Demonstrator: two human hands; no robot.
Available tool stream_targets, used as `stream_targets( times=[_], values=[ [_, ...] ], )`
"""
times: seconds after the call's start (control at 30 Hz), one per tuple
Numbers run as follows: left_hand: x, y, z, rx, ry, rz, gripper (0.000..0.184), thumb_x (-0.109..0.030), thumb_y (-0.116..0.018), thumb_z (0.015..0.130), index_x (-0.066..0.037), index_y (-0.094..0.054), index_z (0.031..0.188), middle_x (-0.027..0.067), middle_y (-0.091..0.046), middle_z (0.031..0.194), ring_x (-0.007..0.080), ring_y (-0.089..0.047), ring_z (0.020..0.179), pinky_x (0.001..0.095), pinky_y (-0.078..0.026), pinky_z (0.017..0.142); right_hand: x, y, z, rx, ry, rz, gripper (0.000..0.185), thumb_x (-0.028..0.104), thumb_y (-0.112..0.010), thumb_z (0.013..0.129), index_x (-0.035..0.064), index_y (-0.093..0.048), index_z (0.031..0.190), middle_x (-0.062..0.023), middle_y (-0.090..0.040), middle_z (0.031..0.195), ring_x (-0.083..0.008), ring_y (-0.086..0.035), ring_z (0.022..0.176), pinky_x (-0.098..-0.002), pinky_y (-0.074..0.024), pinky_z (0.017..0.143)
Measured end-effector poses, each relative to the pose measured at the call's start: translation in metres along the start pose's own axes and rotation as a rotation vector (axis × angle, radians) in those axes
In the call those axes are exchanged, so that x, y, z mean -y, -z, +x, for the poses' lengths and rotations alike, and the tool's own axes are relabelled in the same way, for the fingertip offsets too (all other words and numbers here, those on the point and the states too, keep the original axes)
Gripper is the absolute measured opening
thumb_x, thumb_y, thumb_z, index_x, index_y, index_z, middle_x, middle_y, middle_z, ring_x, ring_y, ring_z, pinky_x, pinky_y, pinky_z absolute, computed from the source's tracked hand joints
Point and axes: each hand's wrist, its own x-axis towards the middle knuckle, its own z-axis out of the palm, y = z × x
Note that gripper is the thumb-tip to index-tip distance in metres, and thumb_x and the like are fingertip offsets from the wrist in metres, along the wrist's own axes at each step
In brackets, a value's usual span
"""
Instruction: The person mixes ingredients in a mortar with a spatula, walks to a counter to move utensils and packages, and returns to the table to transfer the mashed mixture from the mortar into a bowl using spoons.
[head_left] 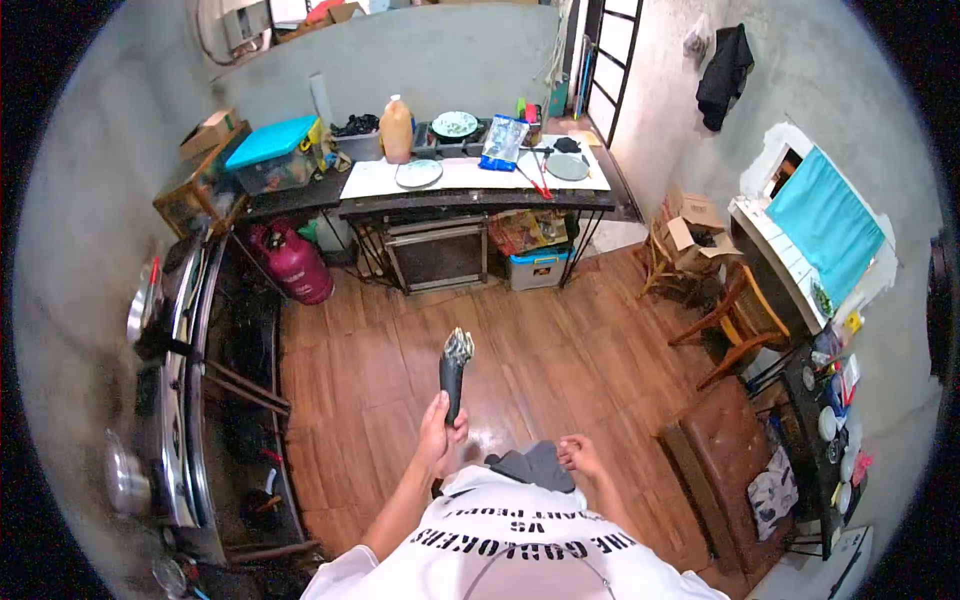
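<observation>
Your one camera sits on your head, looking steeply down past your shirt (520, 530) and ahead across the tiled floor (400, 340).

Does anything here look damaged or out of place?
Yes, the white wall patch around the turquoise curtain has ragged edges, like broken plaster. The dark object in your left hand has a rough, pale tip, maybe worn. No clear spill shows.

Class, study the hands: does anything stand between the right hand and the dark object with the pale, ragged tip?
Nothing visible blocks the gap between the right hand and the dark object. The left hand, though, is wrapped around the object's lower end, covering that part.
</observation>
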Motion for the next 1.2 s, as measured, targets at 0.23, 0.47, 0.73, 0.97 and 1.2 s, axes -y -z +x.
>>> stream_targets(
  times=[0.23, 0.47, 0.73, 0.97, 1.2],
  values=[
    [-0.077, -0.02, 0.174, -0.033, -0.054, 0.172, 0.033, -0.042, -0.041, 0.1, -0.011, -0.047, 0.108, -0.0001, -0.047, 0.067, 0.0086, -0.044, 0.052, 0.0228, -0.035, 0.047, 0.067, 0.045, 0.129, -0.248, -0.122, 0.106, 0.023, 0.024, -0.057, 0.094, 0.0054, -0.056, 0.107, -0.0089, -0.065, 0.08, -0.0137, -0.062, 0.061, -0.0282, -0.0505, 0.048],
    [-0.119, -0.015, 0.364, -0.195, -0.131, 0.249, 0.03, -0.039, -0.046, 0.099, -0.009, -0.051, 0.097, 0.0015, -0.056, 0.075, 0.0096, -0.052, 0.058, 0.0229, -0.042, 0.049, 0.185, 0.045, 0.327, -0.199, -0.05, -0.075, 0.017, 0.021, -0.056, 0.094, 0.0066, -0.058, 0.102, -0.007, -0.063, 0.075, -0.0143, -0.057, 0.054, -0.0302, -0.0471, 0.044],
    [-0.198, -0.002, 0.533, -0.371, -0.15, 0.343, 0.031, -0.041, -0.052, 0.096, -0.011, -0.052, 0.088, -0.0002, -0.056, 0.069, 0.0076, -0.052, 0.055, 0.0212, -0.041, 0.045, 0.367, -0.021, 0.522, -0.052, 0.413, -0.567, 0.022, 0.019, -0.062, 0.09, 0.0016, -0.06, 0.103, -0.0043, -0.062, 0.079, -0.0113, -0.058, 0.067, -0.0274, -0.0491, 0.061],
    [-0.277, 0.013, 0.747, -0.441, -0.244, 0.516, 0.031, -0.034, -0.054, 0.096, -0.01, -0.048, 0.077, -0.001, -0.05, 0.062, 0.0071, -0.047, 0.052, 0.0215, -0.036, 0.045, 0.462, -0.065, 0.633, -0.056, 0.177, -0.128, 0.018, 0.017, -0.058, 0.092, 0.0037, -0.057, 0.104, -0.0024, -0.06, 0.076, -0.0096, -0.055, 0.06, -0.0251, -0.0453, 0.052],
    [-0.31, 0.03, 0.966, -0.568, -0.642, 0.859, 0.037, -0.032, -0.055, 0.095, 0.0, -0.051, 0.076, 0.0019, -0.046, 0.065, 0.0142, -0.041, 0.061, 0.0327, -0.037, 0.055, 0.515, -0.083, 0.692, -0.076, 0.105, 0.104, 0.022, 0.017, -0.056, 0.093, 0.0074, -0.056, 0.113, -0.0019, -0.061, 0.079, -0.0074, -0.056, 0.063, -0.022, -0.0436, 0.049]
  ],
)
